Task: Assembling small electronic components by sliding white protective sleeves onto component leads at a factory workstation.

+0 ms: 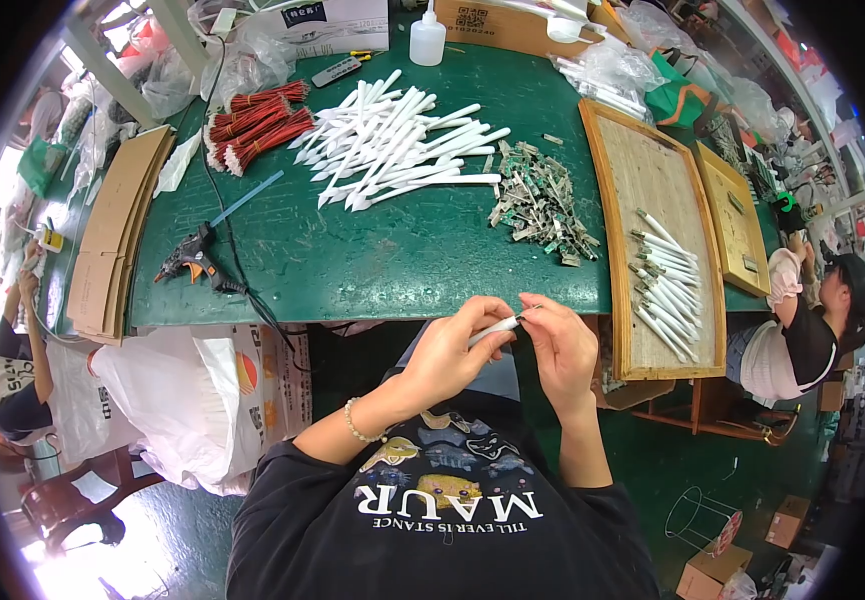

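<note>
My left hand (445, 352) is closed round a slim white tube (493, 331), held just off the table's near edge. At the tube's end, my right hand (565, 352) pinches with thumb and forefinger. A small dark bit shows there, too small to make out. Beyond my hands lies a heap of small green circuit boards (543, 205). A large pile of white pointed tubes (393, 140) covers the table's far middle. To the right, several white tubes with metal ends (671, 290) lie in a wooden tray (601, 190).
On the green table (353, 270) lie a black glue gun (198, 262) with its cord, red wire bundles (258, 125), a remote control (337, 71) and a white bottle (428, 42). Flat cardboard (118, 240) stands left. A smaller wooden tray (733, 215) and a seated person (803, 320) are right.
</note>
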A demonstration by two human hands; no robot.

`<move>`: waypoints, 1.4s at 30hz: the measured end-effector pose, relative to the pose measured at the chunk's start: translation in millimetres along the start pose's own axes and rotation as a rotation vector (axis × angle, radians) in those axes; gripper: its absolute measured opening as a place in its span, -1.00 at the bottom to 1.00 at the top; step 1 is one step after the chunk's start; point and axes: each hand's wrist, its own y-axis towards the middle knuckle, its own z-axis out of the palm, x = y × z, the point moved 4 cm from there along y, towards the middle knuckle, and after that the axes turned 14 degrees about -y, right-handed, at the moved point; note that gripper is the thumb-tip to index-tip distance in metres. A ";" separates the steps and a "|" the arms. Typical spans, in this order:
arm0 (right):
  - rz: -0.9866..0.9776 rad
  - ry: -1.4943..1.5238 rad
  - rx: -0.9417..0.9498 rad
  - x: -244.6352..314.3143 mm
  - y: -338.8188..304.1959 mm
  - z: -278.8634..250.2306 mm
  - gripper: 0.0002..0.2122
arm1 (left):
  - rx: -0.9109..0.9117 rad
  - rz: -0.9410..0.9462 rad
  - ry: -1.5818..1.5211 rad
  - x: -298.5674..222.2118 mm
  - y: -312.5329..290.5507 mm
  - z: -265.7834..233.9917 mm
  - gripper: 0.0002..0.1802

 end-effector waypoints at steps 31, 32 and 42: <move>0.142 0.105 -0.012 -4.5 -9.2 8.0 -0.89 | -0.067 0.338 0.381 -10.9 0.1 2.2 -0.75; 0.142 0.105 -0.012 -4.5 -9.1 8.1 -0.89 | -0.067 0.338 0.380 -11.0 0.2 2.3 -0.75; 0.069 -0.036 0.004 -1.8 -3.9 3.5 -0.89 | -0.058 0.369 0.392 -11.1 1.0 4.8 -0.76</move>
